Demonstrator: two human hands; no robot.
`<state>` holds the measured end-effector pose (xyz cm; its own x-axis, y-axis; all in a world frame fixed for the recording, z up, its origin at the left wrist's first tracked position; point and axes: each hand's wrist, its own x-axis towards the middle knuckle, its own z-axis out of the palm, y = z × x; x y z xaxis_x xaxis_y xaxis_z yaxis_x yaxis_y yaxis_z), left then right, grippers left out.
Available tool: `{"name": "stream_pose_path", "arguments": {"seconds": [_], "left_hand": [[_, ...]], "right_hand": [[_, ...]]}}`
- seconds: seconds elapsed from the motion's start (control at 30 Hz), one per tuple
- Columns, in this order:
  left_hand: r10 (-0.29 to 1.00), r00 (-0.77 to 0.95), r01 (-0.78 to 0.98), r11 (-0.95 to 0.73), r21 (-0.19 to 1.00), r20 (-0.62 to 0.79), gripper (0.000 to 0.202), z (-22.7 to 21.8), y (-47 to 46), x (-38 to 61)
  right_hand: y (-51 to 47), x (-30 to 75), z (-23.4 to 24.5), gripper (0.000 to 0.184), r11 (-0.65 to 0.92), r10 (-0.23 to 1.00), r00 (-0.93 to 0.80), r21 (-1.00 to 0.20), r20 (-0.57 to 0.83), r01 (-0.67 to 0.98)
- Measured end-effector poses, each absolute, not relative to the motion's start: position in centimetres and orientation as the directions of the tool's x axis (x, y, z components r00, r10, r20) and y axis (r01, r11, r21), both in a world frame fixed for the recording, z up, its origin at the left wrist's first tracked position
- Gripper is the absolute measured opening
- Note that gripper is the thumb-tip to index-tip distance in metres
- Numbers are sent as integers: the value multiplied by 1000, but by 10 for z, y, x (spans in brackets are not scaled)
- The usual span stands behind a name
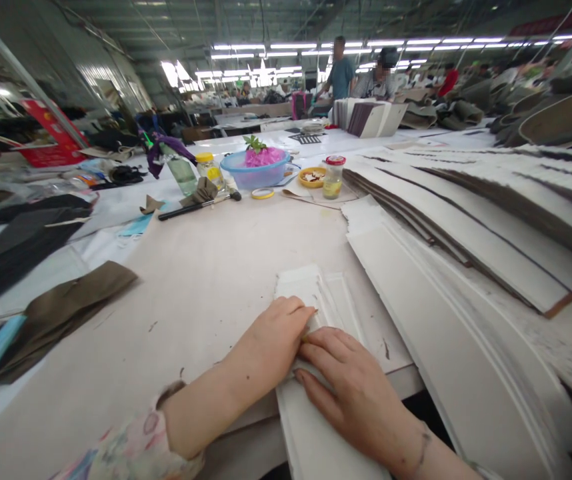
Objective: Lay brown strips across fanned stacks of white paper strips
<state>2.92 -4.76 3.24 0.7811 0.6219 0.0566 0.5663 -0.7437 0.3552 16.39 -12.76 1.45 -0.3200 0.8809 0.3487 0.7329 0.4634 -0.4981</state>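
Note:
A small stack of long white strips (311, 293) lies on the table in front of me, running off the near edge. My left hand (271, 343) rests on the stack's left edge, fingers curled with the tips pressing the strips. My right hand (351, 387) lies flat over the near part of the stack, fingers stretched toward the left hand. Neither hand lifts anything.
Fanned rows of long white-and-brown strips (466, 227) fill the right side. A blue bowl with pink stuff (259, 170), jars (333, 177), a yellow dish (312, 177) and a black brush (199, 207) stand further back. Dark fabric pieces (76, 300) lie at left. People work at far tables.

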Motion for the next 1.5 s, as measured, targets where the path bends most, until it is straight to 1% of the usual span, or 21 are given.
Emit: {"name": "stream_pose_path", "arguments": {"seconds": [0.07,0.17,0.27,0.4,0.5,0.6,0.7,0.83,0.9,1.0,1.13,1.23,1.33,1.4,1.43,1.5], "left_hand": [[608,793,564,-758,327,40,27,33,-51,30],[605,796,564,-759,324,32,27,34,-54,31],[601,799,567,-762,314,15,27,36,-55,32],[592,803,589,-774,232,-64,26,39,-58,37],[584,810,583,-788,195,-62,25,39,-59,37],[596,803,579,-778,245,-6,21,37,-56,35],[629,776,585,-742,326,39,15,35,-51,29],[679,731,572,-665,481,70,17,31,-45,16],[727,684,580,-597,554,68,19,29,-45,7],[784,618,591,-516,620,64,20,25,-47,-4],[783,617,561,-514,649,86,19,22,-50,-6],[771,628,550,-539,638,110,14,22,-52,-4],[742,659,581,-606,542,123,5,22,-55,-1],[721,682,604,-650,460,124,12,21,-57,-1],[714,689,607,-662,439,125,15,21,-57,-2],[700,701,582,-671,459,137,15,19,-57,-6]], "right_hand": [[-128,164,14,17,481,868,-321,-487,378,729],[-128,164,14,18,497,854,-318,-468,411,730],[-128,164,15,19,496,853,-314,-460,416,737],[-127,163,14,21,492,855,-308,-465,417,736],[-126,164,12,19,457,874,-266,-501,407,735],[-121,166,12,14,396,897,-196,-520,396,757],[-110,170,10,14,377,893,-185,-457,410,806],[-99,176,4,32,422,871,-254,-377,420,825],[-97,178,2,37,433,868,-288,-332,405,838],[-96,178,4,37,453,859,-341,-260,381,853],[-93,175,12,36,510,843,-436,-206,316,835],[-90,174,16,36,553,822,-493,-194,285,810],[-89,172,18,30,576,806,-517,-183,287,797],[-89,171,19,25,584,801,-529,-168,280,794],[-89,171,20,22,583,802,-531,-165,275,795],[-89,170,20,19,578,808,-528,-176,261,797]]}}
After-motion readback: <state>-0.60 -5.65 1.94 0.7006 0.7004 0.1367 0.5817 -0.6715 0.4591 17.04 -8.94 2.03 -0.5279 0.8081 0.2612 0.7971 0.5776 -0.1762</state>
